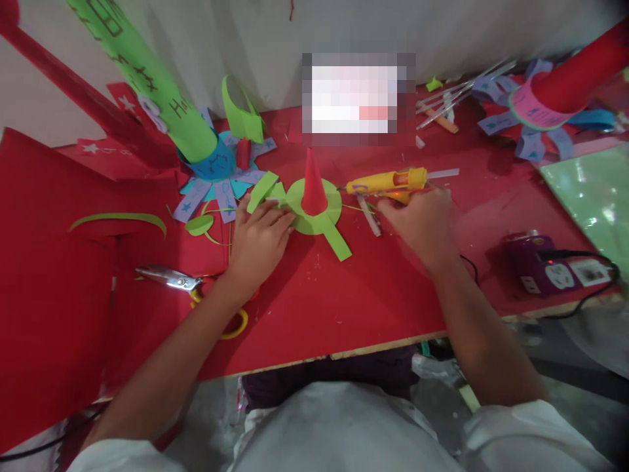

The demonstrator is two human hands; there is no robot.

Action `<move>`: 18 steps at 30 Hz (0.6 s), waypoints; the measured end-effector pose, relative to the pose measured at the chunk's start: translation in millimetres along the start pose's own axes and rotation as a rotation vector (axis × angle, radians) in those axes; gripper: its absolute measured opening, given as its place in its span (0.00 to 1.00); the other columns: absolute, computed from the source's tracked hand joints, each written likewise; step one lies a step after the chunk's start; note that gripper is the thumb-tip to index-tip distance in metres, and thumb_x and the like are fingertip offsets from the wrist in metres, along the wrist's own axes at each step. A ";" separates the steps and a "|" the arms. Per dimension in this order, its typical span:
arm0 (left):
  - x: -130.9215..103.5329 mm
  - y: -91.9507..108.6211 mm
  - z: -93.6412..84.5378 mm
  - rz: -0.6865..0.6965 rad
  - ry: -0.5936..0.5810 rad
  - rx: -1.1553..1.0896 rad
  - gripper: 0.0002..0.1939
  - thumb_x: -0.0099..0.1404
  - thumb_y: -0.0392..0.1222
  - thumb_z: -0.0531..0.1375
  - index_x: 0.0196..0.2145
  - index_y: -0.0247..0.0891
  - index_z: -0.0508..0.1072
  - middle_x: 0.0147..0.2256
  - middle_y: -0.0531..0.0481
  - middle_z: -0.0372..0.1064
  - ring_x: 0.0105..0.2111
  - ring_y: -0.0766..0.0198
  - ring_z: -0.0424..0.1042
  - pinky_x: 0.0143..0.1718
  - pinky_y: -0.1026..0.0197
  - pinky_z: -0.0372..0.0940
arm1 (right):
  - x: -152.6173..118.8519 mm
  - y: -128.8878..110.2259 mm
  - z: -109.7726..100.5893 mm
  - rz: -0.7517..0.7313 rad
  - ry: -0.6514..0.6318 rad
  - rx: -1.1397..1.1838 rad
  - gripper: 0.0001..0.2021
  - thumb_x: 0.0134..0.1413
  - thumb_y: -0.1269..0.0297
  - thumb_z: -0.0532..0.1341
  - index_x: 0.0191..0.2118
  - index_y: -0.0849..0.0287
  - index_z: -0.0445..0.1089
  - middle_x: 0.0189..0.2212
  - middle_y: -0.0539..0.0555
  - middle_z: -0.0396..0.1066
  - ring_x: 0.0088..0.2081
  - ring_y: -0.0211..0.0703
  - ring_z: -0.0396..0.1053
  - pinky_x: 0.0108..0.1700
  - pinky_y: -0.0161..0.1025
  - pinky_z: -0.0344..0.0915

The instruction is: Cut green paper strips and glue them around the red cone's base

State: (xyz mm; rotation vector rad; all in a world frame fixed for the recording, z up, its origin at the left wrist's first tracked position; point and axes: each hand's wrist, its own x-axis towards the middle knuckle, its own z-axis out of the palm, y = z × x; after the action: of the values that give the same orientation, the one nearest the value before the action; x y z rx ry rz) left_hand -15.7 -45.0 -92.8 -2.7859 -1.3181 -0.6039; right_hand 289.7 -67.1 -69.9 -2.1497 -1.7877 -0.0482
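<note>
A red paper cone stands upright on a green paper disc, from which a green strip sticks out toward the table's front. My left hand lies at the disc's left side, its fingers resting on the green paper there, beside a folded green strip. In my right hand is a yellow glue gun, with its nozzle pointing left at the disc's right edge. A clear glue stick protrudes from the gun's back.
Scissors lie partly under my left forearm. A green paper tube stands at back left, a red tube at back right. A purple power adapter with a cable sits at right on the red table.
</note>
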 end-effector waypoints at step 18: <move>-2.2 6.2 -4.9 0.360 -0.052 -0.118 0.13 0.78 0.41 0.56 0.42 0.42 0.81 0.45 0.50 0.84 0.46 0.59 0.82 0.61 0.49 0.70 | 1.7 5.5 2.3 0.022 0.057 -0.013 0.13 0.61 0.57 0.61 0.28 0.55 0.77 0.26 0.61 0.77 0.32 0.56 0.73 0.37 0.48 0.61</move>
State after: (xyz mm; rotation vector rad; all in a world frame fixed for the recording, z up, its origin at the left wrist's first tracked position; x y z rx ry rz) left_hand -14.0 -51.5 -88.1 -3.0414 -0.7747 -0.6093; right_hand 294.9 -65.7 -73.0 -2.1547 -1.7361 -0.1153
